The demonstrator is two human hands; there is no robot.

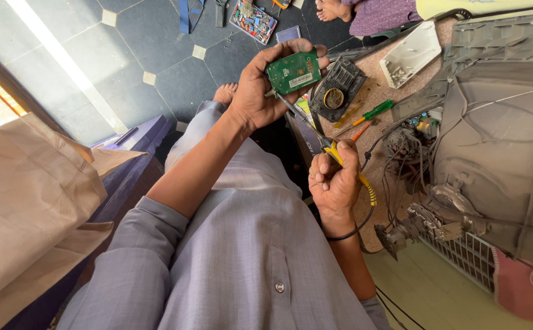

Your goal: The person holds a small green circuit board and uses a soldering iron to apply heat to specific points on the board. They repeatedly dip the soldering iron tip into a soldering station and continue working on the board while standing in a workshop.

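My left hand (260, 85) is raised and grips a small green circuit board (294, 72) by its edges, component side toward me. My right hand (335, 180) sits lower, closed around the yellow handle of a soldering iron (343, 160). The iron's thin metal shaft runs up to the board's lower left edge. Its black cord loops under my right wrist.
An opened grey television chassis (498, 140) with tangled wires stands at the right. A black part with a round coil (338, 95), a green screwdriver (373, 111) and a white plastic cover (412, 54) lie on the table. Another person's foot (333, 9) is at the top. A tan bag (28, 195) sits at the left.
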